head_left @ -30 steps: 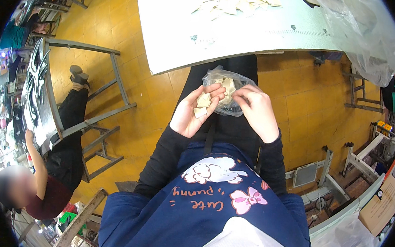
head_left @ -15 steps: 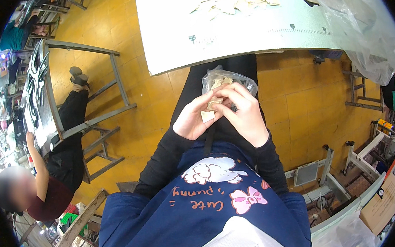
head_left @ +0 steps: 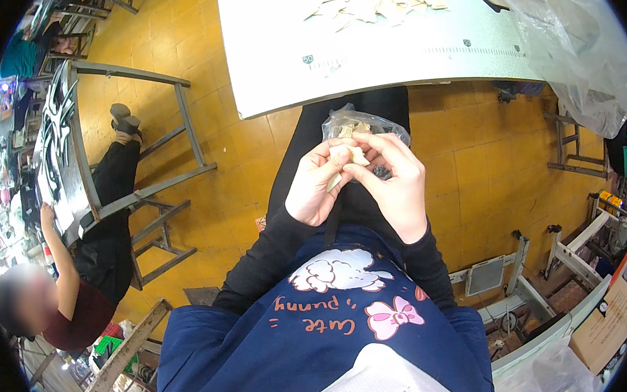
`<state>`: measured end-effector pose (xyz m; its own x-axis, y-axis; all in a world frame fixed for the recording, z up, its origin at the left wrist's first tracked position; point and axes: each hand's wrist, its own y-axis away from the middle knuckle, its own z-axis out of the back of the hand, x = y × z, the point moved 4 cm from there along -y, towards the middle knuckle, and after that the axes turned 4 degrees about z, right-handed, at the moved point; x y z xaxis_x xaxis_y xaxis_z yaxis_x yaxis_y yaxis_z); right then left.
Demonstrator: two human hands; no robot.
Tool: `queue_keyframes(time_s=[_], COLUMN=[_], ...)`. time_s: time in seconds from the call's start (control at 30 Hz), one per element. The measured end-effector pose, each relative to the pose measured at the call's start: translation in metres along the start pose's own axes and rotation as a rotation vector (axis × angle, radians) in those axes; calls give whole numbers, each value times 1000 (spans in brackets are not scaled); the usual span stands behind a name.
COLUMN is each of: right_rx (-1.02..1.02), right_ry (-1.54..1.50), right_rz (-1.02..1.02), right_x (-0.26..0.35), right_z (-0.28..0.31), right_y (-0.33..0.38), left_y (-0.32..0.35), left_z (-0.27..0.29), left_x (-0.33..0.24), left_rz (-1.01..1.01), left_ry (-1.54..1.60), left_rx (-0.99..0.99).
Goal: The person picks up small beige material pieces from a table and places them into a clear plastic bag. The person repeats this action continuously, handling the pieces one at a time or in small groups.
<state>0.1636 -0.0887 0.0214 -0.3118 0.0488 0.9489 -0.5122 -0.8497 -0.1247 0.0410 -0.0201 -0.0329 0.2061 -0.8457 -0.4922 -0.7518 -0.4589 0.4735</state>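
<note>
We hold a small cream piece [head_left: 358, 157] in front of us, above our lap, with both hands meeting at it. Our left hand [head_left: 314, 185] has thumb and fingers clamped on its left side, and a second pale piece [head_left: 333, 183] pokes out below that thumb. Our right hand [head_left: 399, 188] pinches the right side of the cream piece between thumb and fingertips. Just beyond our fingers, a clear plastic bag [head_left: 392, 131] sits open on our black trousers [head_left: 391, 102] with more pale pieces inside. Farther off, a loose pile of cream pieces [head_left: 380, 1] lies on the white table [head_left: 280, 53], and clear plastic sheeting [head_left: 589, 63] drapes over its right end. To our left, well apart, a co-worker [head_left: 87, 311] reaches toward a metal-framed table [head_left: 81, 155] bearing dark strips [head_left: 55, 131]. Near us on the right stands a brown carton [head_left: 605, 329].
</note>
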Motion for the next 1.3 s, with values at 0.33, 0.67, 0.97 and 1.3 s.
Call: queue_keyframes(time_s=[0.33, 0.67, 0.97, 1.3], right_rx=[-46, -183, 95, 199], right_ry=[-297, -340, 102, -201], right_rz=[-187, -205, 46, -156], right_x=[-13, -20, -12, -19], right_z=[5, 16, 3, -1], right_y=[3, 3, -4, -4], left_y=[4, 10, 18, 11], left_z=[-5, -8, 5, 2], left_x=[-1, -13, -21, -7], left_rz=[-35, -86, 16, 96], left_ry=[36, -29, -16, -181], left_rx=[-58, -83, -54, 23])
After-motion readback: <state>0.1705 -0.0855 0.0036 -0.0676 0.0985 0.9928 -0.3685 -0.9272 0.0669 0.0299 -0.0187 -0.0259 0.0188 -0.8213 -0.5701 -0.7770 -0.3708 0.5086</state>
